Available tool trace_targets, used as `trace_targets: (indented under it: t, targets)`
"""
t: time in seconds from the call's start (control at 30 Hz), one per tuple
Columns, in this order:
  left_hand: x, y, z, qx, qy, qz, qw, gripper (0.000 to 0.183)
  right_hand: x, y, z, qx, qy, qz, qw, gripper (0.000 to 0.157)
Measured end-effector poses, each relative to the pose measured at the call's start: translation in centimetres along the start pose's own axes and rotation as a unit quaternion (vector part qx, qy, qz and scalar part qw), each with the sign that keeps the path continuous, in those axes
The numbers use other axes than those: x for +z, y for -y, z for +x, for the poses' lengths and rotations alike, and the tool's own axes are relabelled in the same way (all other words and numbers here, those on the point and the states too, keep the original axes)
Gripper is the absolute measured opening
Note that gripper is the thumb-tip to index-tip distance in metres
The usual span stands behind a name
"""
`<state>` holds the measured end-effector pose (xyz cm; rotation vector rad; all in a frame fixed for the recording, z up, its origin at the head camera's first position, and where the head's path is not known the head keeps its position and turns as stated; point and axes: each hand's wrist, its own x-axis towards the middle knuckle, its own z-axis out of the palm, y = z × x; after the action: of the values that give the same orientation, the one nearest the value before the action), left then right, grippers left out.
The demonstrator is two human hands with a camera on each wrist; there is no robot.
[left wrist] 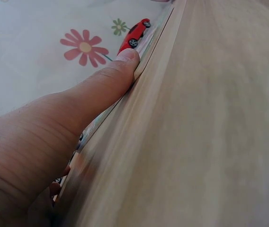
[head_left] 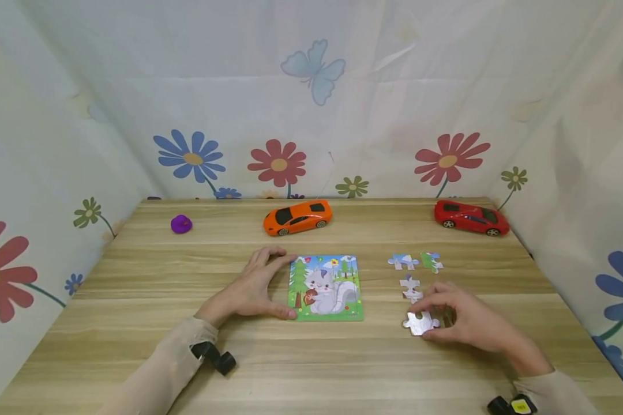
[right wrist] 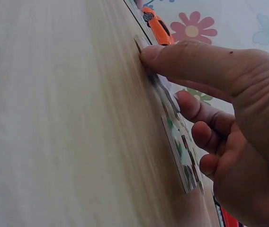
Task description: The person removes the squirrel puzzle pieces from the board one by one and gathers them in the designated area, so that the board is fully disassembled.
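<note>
A square squirrel picture puzzle point(head_left: 326, 288) lies on the table. My left hand point(head_left: 254, 287) spans its left side, with the thumb on the lower left corner and the fingertips by the upper left one. Farther right, my right hand point(head_left: 472, 320) pinches a shiny grey-white jigsaw piece point(head_left: 420, 324) between thumb and fingers, close over the tabletop. Under that hand's curled fingers lies a green-printed jigsaw piece point(right wrist: 179, 151), mostly hidden in the head view. Just beyond are a pale jigsaw piece point(head_left: 410, 288), a blue-and-white one point(head_left: 402, 261) and a green one point(head_left: 432, 262).
At the back of the wooden table point(head_left: 109, 311) stand an orange toy car point(head_left: 297, 218) and a red toy car point(head_left: 471, 218). A small purple object point(head_left: 181, 223) sits at the back left. Flower-printed cloth point(head_left: 311, 132) walls the back and sides.
</note>
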<state>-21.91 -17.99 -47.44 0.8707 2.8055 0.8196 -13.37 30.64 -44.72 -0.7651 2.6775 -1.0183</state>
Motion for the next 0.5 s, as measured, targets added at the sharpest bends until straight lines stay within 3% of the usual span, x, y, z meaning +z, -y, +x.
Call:
trace_targets:
  t: [0.5]
  targets:
    - [0.01, 0.02, -0.03, 0.001, -0.002, -0.001, 1.0000, 0.130, 0.01, 0.15, -0.14, 0.007, 0.012, -0.007, 1.000, 0.042]
